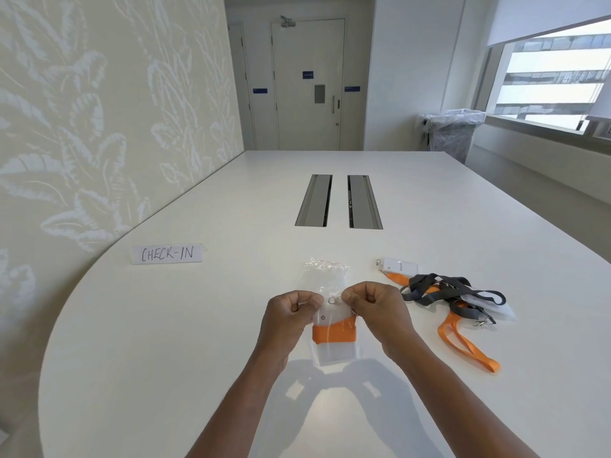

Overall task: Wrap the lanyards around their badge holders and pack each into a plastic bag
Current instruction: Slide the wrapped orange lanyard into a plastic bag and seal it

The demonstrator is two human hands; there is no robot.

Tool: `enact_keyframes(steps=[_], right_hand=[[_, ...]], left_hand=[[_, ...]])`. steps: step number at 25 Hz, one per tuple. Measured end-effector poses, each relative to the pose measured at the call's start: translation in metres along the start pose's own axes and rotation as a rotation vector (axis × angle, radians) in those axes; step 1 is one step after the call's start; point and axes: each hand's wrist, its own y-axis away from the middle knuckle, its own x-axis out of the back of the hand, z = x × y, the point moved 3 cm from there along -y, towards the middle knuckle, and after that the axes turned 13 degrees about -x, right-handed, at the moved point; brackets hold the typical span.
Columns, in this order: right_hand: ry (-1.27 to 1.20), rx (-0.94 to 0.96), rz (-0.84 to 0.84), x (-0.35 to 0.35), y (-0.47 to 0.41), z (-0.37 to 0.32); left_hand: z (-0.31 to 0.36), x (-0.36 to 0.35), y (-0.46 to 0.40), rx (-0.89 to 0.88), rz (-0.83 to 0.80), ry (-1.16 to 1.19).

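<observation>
Step in hand: I judge I'm packing, not wrapping; one badge holder (332,320) with its orange lanyard (334,333) wound round it sits inside a clear plastic bag (327,282)
Left hand (291,312): fingers curled, pinching the bag's left side
Right hand (373,307): fingers curled, pinching the right side, a metal ring (331,301) between the two hands
Bag place: held just over the table (198,325), toward its near edge, middle
Still to do: a heap of grey lanyards (453,292) and a loose orange strap (463,342) toward the right edge, a white badge (398,266) just beyond
Next move: settle the holder deeper and close the mouth, I reckon; whether the bag seals I cannot tell
Far-left: CHECK-IN sign (167,253)
</observation>
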Motion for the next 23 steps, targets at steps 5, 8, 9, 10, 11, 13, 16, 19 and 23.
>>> enact_keyframes(steps=[5, 8, 9, 10, 11, 13, 16, 19, 23], right_hand=[[0.021, 0.006, 0.010, -0.002, 0.000, 0.001], [0.045, 0.009, 0.001, -0.006, 0.001, 0.001], [0.050, 0.004, -0.015, -0.007, 0.001, -0.001], [0.050, -0.002, -0.035, -0.007, 0.001, -0.002], [0.052, -0.008, -0.051, -0.007, 0.001, -0.003], [0.070, -0.006, -0.076, -0.007, 0.003, -0.006], [0.065, -0.003, -0.099, -0.010, 0.006, -0.006], [0.005, -0.033, -0.094, -0.010, 0.007, -0.007], [0.028, -0.009, -0.054, -0.007, 0.010, -0.007]], left_hand=[[0.004, -0.002, 0.000, -0.046, -0.011, -0.097], [0.008, -0.005, -0.002, -0.093, 0.019, -0.169], [0.009, -0.006, -0.001, -0.100, 0.026, -0.172], [0.010, -0.006, -0.001, -0.105, 0.031, -0.164], [0.010, -0.006, 0.000, -0.111, 0.037, -0.154], [0.010, -0.005, 0.001, -0.121, 0.049, -0.140], [0.013, -0.006, 0.001, -0.129, 0.033, -0.136], [0.014, -0.007, 0.001, -0.117, 0.010, -0.145], [0.012, -0.006, 0.003, -0.005, -0.084, -0.106]])
